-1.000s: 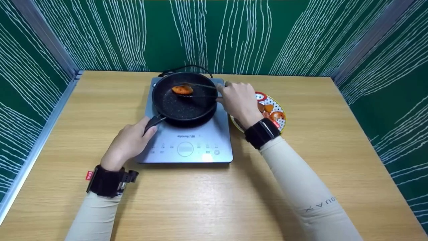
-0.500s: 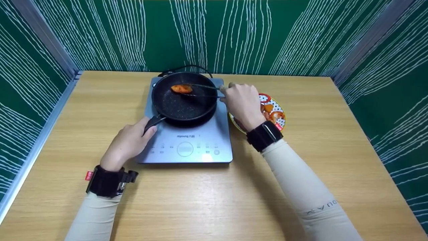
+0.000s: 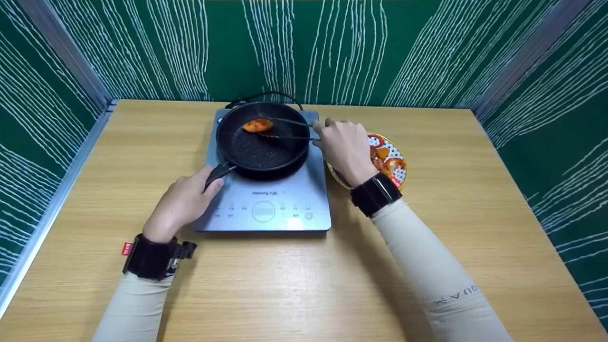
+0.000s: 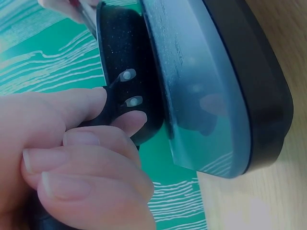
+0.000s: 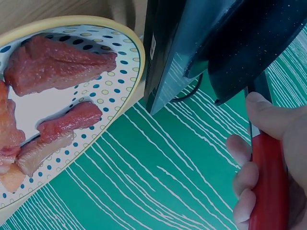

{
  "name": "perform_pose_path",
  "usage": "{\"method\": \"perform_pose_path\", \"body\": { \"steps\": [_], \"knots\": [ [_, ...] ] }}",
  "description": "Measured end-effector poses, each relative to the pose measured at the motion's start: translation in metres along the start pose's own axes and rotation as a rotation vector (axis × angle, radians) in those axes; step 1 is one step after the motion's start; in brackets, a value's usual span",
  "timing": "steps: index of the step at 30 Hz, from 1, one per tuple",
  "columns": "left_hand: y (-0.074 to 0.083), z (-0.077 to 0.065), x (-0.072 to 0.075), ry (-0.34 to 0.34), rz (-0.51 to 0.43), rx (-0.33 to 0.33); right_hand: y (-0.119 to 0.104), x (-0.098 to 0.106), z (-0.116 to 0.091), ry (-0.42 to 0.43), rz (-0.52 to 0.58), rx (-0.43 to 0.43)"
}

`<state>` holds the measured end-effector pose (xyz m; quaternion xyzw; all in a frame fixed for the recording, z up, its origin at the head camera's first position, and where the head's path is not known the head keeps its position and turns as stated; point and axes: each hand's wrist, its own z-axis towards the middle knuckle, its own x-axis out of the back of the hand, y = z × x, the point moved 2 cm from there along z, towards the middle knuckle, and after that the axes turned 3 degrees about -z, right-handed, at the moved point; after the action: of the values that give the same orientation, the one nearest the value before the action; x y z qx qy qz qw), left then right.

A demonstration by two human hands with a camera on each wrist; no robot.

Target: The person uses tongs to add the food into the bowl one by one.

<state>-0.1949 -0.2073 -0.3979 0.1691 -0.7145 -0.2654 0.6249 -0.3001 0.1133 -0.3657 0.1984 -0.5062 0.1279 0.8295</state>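
Note:
My left hand grips the black handle of a dark speckled frying pan. In the left wrist view the thumb and curled fingers lie around that handle, beside two rivets on the pan wall. My right hand holds tongs with a red handle. Their two thin arms reach left into the pan, spread apart. By the tips lies an orange-brown piece of food; whether the tips pinch it cannot be told. The pan stands on a silver induction cooker.
A dotted plate with a yellow rim holds several meat pieces, right of the cooker and partly under my right wrist. A black cord loops behind the pan. Green white-streaked panels enclose the wooden table.
My right hand has shifted slightly right with the tongs, whose arms now show more clearly beside the food. The food has moved a touch left and up. My left hand stays still.

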Motion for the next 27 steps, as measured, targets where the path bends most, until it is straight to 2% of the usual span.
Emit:
{"method": "perform_pose_path", "body": {
  "steps": [4,7,11,14,17,22,27],
  "knots": [
    [-0.001,-0.001,0.000,-0.003,-0.008,0.009,0.004,0.005,-0.006,0.004,0.044,0.003],
    [-0.001,-0.001,0.000,-0.003,-0.010,0.015,0.013,0.013,-0.015,0.059,0.079,-0.007],
    [-0.002,0.000,-0.001,0.002,-0.005,0.013,0.037,0.026,-0.035,0.128,0.118,-0.045],
    [-0.002,0.001,-0.001,0.003,0.002,0.010,0.060,0.034,-0.055,0.135,0.153,-0.096],
    [-0.002,0.001,0.000,-0.002,0.006,0.009,0.081,0.037,-0.078,0.103,0.197,-0.170],
    [-0.002,0.001,0.000,-0.016,-0.005,0.017,0.107,0.036,-0.111,0.002,0.249,-0.310],
    [-0.001,0.001,-0.001,-0.024,-0.012,0.030,0.124,0.030,-0.130,-0.069,0.283,-0.366]
  ]
}}
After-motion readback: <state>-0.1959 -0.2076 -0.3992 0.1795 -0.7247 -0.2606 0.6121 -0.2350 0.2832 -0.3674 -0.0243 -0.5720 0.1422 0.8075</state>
